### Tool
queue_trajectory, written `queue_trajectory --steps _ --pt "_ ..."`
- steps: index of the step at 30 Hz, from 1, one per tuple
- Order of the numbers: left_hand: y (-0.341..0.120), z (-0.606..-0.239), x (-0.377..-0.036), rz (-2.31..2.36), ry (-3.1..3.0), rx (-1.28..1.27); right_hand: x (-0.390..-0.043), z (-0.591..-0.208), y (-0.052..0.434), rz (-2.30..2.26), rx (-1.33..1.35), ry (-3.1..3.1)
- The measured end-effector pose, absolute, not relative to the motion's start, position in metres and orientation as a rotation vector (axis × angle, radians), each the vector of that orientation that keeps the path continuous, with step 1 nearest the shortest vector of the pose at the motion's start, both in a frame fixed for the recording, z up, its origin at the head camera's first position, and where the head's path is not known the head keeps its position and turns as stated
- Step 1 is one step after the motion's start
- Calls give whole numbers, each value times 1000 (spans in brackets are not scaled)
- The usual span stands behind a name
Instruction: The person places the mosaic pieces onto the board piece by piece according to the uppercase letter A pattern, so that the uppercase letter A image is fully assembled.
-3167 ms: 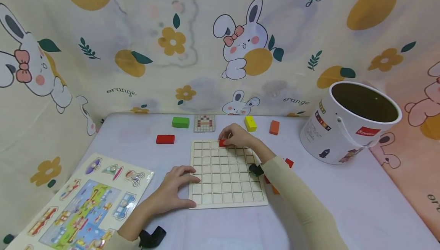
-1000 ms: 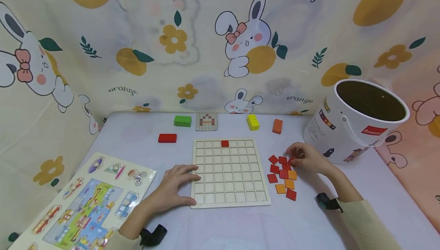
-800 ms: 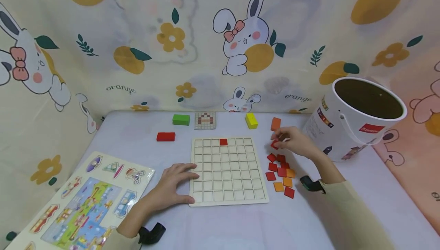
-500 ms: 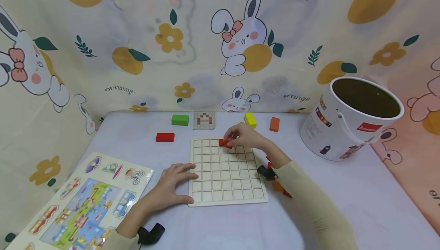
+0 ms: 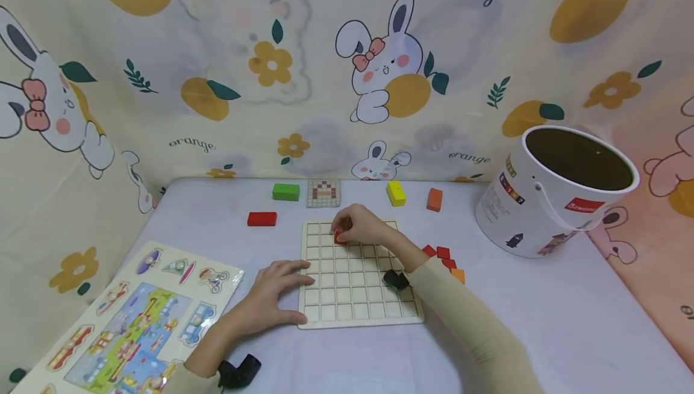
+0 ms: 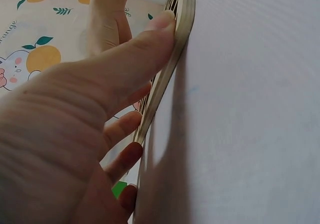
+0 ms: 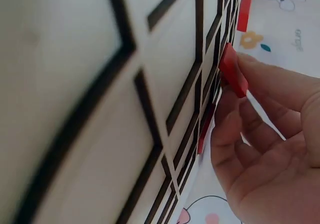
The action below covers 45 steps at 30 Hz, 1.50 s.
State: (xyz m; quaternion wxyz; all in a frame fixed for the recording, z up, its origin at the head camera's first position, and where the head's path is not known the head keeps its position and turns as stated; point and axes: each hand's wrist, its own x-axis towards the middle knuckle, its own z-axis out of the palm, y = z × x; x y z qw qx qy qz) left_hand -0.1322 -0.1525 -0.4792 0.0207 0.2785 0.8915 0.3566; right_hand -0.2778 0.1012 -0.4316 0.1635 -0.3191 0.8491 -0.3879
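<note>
A square wooden grid board (image 5: 358, 297) lies on the table. My left hand (image 5: 268, 297) rests along its left edge, fingers spread and thumb at the near corner; the left wrist view shows the thumb (image 6: 150, 46) on the board's rim. Over the board's far rows, my right hand (image 5: 362, 225) pinches a small red square tile (image 7: 233, 71) between thumb and fingers, tilted against the grid. A second red tile (image 7: 206, 129) sits in the grid beside it; in the head view the hand hides that one. Loose red tiles (image 5: 443, 253) and an orange tile (image 5: 458, 275) lie right of the board.
Behind the board are a green block (image 5: 285, 192), a red block (image 5: 262, 219), a patterned card (image 5: 323, 194), a yellow block (image 5: 396, 194) and an orange block (image 5: 434, 200). A white bucket (image 5: 520, 213) stands right, a picture puzzle sheet (image 5: 217, 288) left.
My right hand set one red tile in the far row, picked another from the loose tiles and carried it left onto the board. The left hand has stayed at the board's edge.
</note>
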Motion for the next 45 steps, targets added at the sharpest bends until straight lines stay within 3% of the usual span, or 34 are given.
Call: queue_trajectory --steps 21,45 --pt "-150 -475 -130 1114 2754 828 -273 -425 119 -1172 -1002 2347" --pt "-149 -477 -130 1124 2762 824 -269 -427 108 -935 -976 2502"
